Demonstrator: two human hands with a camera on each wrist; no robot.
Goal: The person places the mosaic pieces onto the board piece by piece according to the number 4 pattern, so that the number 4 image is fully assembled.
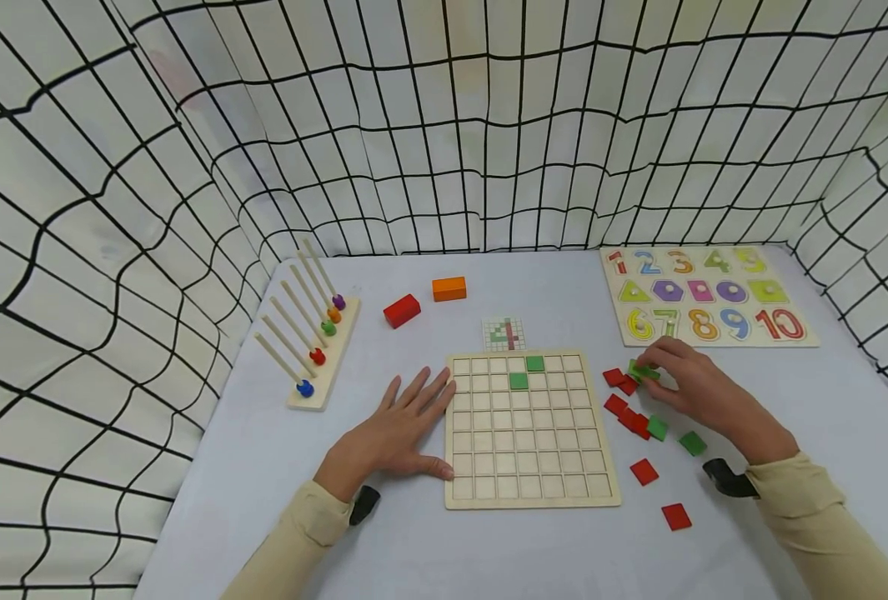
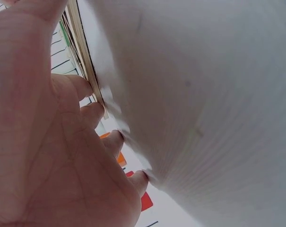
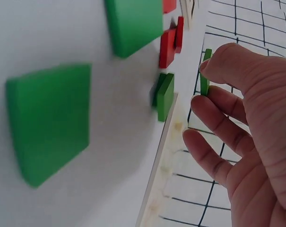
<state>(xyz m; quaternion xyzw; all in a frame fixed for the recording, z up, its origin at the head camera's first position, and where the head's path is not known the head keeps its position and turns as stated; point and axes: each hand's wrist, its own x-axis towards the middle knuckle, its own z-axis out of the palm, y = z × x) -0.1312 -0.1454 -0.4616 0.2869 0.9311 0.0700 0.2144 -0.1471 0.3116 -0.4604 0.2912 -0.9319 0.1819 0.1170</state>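
My right hand [image 1: 687, 385] pinches a green square tile [image 3: 205, 71] between thumb and finger, just above the tabletop. Below it in the right wrist view lies another green tile [image 3: 166, 97]. Red tiles [image 1: 616, 405] and green ones [image 1: 693, 442] are scattered near that hand, to the right of the wooden grid board [image 1: 459, 498]. Two green tiles [image 1: 535, 363] sit in the board's upper cells. My left hand [image 1: 398, 433] is spread flat on the table, its thumb and fingertips at the board's left edge.
A small printed pattern card [image 1: 504, 333] lies behind the board. Red [image 1: 402, 311] and orange blocks [image 1: 449, 289] lie at the back. On the left stands a peg rack [image 1: 325, 379] with coloured beads; at the back right is a number puzzle [image 1: 714, 296]. Netted white cloth walls surround the table.
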